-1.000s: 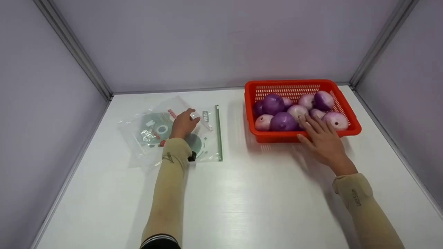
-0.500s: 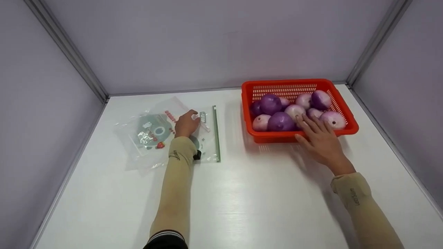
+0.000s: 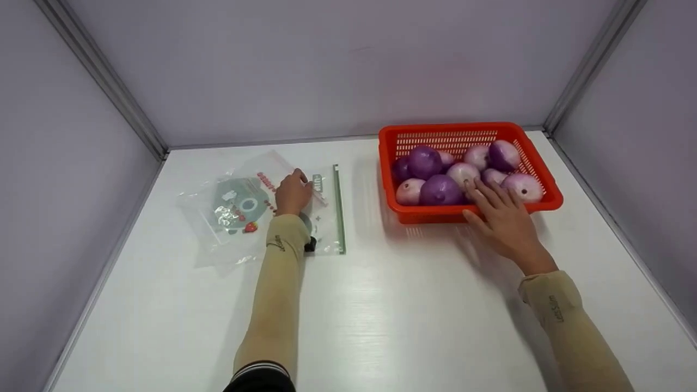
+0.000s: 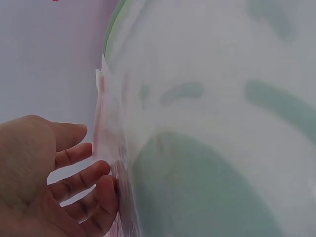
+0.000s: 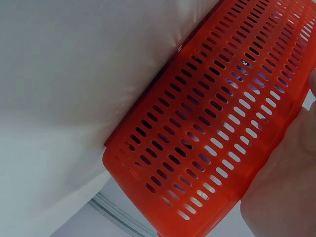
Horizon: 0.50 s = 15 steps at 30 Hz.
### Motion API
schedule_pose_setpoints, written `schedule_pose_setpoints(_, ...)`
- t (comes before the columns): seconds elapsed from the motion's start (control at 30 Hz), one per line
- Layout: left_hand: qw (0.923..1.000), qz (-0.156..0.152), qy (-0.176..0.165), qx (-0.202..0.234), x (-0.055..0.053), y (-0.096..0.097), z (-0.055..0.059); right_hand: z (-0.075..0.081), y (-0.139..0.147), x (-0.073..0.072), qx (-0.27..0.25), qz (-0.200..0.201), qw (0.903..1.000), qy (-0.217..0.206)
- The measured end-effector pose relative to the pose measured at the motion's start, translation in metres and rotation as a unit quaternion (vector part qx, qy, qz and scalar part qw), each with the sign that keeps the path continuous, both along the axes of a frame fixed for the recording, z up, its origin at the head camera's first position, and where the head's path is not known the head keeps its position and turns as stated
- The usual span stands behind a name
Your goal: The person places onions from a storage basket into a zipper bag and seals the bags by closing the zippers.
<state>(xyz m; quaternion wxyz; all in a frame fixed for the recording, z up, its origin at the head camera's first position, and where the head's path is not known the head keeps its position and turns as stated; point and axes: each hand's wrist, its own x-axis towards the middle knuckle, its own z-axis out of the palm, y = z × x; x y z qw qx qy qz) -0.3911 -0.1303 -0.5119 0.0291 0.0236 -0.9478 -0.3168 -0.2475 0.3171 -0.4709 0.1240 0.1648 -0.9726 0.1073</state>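
Two clear zip bags overlap on the table: one with a pink zip edge and a strawberry print (image 3: 250, 227) on top, one with a green zip edge (image 3: 340, 218) beneath. My left hand (image 3: 293, 195) is over them at the pink zip edge (image 4: 100, 111). Its fingers (image 4: 101, 170) are loosely bent, their tips touching the film, and the thumb stands apart. A red slotted basket (image 3: 523, 130) holds several purple onions (image 3: 441, 190). My right hand (image 3: 503, 226) lies across the basket's front rim with straight fingers, the tips on the onions. In the right wrist view the basket's wall (image 5: 212, 113) hides those fingertips.
A white table (image 3: 348, 316) carries everything. Pale panels with grey metal corner posts (image 3: 117, 81) enclose it at the back and both sides. The basket stands close to the back panel on the right, and the bags lie to its left.
My left hand has shifted slightly right along the pink zip edge, and its fingers have drawn in. The right hand stays on the onions. The head view has shifted a little.
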Motion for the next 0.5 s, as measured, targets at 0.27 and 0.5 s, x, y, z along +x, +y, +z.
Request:
schedule_pose_setpoints(0.27,0.9997,0.024,0.01,0.0,-0.004,0.01,-0.004,0.001,0.0,-0.001,0.001,0.008,0.9999,0.012)
schedule_pose_setpoints(0.5,0.9976,0.046,-0.017,0.048,-0.003,0.013,-0.001,0.0,0.001,0.0,0.0,0.009,0.9998,0.019)
